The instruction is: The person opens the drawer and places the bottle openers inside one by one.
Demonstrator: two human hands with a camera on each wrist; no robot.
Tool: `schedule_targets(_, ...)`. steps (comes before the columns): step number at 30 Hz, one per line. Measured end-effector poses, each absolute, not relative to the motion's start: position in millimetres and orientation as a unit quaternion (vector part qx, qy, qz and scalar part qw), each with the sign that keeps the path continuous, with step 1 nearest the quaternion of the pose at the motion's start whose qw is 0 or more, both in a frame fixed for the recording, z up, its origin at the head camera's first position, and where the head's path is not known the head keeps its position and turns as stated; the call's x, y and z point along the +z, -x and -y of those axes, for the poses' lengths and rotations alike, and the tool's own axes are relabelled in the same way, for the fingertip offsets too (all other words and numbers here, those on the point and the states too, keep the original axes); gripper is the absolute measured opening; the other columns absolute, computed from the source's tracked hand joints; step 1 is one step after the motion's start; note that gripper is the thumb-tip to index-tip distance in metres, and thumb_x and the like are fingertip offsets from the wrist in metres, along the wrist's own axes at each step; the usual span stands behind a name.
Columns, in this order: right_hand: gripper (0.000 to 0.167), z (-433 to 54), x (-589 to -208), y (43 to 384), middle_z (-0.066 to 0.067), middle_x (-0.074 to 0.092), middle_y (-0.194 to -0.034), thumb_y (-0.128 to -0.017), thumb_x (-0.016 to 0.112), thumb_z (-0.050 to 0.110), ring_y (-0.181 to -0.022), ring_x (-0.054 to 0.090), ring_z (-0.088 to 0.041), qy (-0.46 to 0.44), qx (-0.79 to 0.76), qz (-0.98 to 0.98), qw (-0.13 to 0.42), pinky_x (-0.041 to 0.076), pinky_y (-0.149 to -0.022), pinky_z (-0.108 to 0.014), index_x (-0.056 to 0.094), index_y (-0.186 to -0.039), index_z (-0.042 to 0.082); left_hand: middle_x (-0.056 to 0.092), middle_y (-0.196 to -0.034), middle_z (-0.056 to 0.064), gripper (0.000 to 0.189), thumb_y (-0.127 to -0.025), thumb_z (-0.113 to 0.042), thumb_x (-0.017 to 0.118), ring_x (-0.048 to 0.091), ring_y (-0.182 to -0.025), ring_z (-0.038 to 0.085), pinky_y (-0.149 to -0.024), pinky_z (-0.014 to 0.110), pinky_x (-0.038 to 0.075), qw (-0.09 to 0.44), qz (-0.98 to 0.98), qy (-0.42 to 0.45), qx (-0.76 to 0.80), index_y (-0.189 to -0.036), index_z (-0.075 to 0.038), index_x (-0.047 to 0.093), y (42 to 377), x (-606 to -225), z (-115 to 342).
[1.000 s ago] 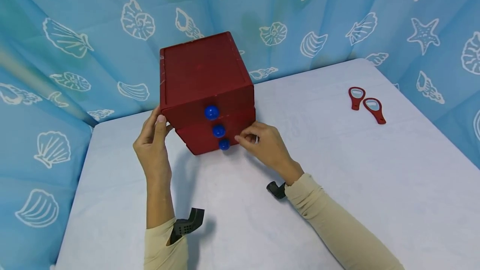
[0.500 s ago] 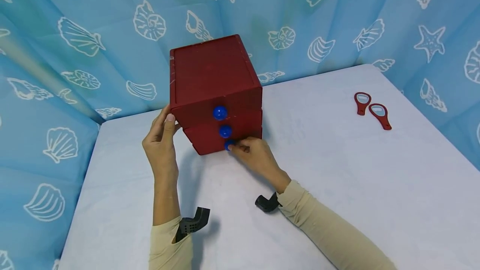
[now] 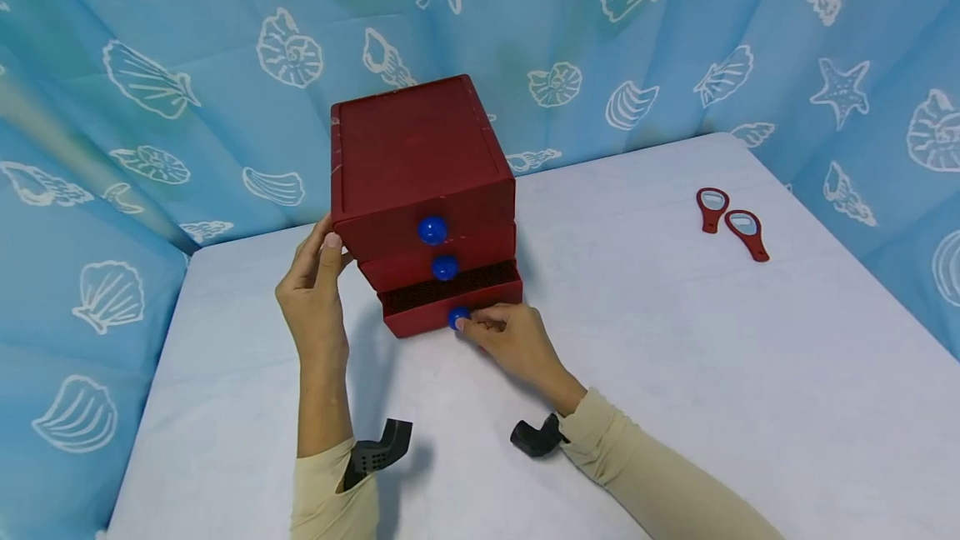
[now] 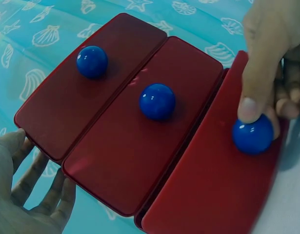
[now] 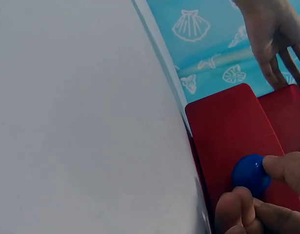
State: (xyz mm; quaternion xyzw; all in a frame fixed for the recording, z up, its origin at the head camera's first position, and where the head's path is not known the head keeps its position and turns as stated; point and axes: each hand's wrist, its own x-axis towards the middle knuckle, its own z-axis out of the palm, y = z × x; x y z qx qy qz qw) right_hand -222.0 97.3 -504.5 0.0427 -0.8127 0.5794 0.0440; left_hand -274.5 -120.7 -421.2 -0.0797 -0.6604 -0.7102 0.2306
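Note:
A dark red box of three drawers (image 3: 412, 148) stands on the table, each drawer with a round blue knob. The bottom drawer (image 3: 412, 322) is partly pulled out, and a dark gap shows behind its front. My right hand (image 3: 517, 344) pinches the bottom blue knob (image 4: 252, 135) between thumb and fingers. At the box's left side, my left hand (image 3: 313, 298) touches the side edge with extended fingers; in the left wrist view its fingertips (image 4: 67, 187) lie along the drawer edges. The top knob (image 4: 92, 62) and middle knob (image 4: 157, 102) are untouched.
Two red bottle openers (image 3: 712, 208) lie side by side on the white-covered table (image 3: 637, 315), far right. A blue curtain with shell prints (image 3: 570, 32) hangs behind and to the sides. Black wrist mounts (image 3: 378, 447) are on both forearms.
My right hand has moved left to the bottom knob, taken hold of it and drawn the bottom drawer partly out. The left hand has stayed at the box's left side.

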Motion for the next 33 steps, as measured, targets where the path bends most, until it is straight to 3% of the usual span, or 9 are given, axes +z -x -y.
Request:
schedule_targets(24,0.018,-98,-508,161,0.006,0.066,-0.08,-0.088,0.08,0.024,-0.071,0.059,-0.01,-0.042,0.57,0.82,0.021,0.052,-0.06,-0.022,0.08,-0.093,0.007,0.062,-0.133,0.008,0.038,-0.097,-0.025,0.067,0.057,-0.12,0.028,-0.096,0.032,0.053,0.224,0.654,0.07,-0.719,-0.134,-0.016,0.066,270,-419,119)
schedule_targets(33,0.012,-101,-510,138,0.011,0.063,-0.076,-0.088,0.079,0.029,-0.069,0.057,-0.009,-0.038,0.552,0.833,0.012,0.051,-0.058,-0.023,0.08,-0.089,0.017,0.062,-0.134,0.007,0.039,-0.097,-0.026,0.067,0.057,-0.121,0.028,-0.096,0.031,0.053,0.227,0.657,0.07,-0.715,-0.135,-0.016,0.066,270,-419,117)
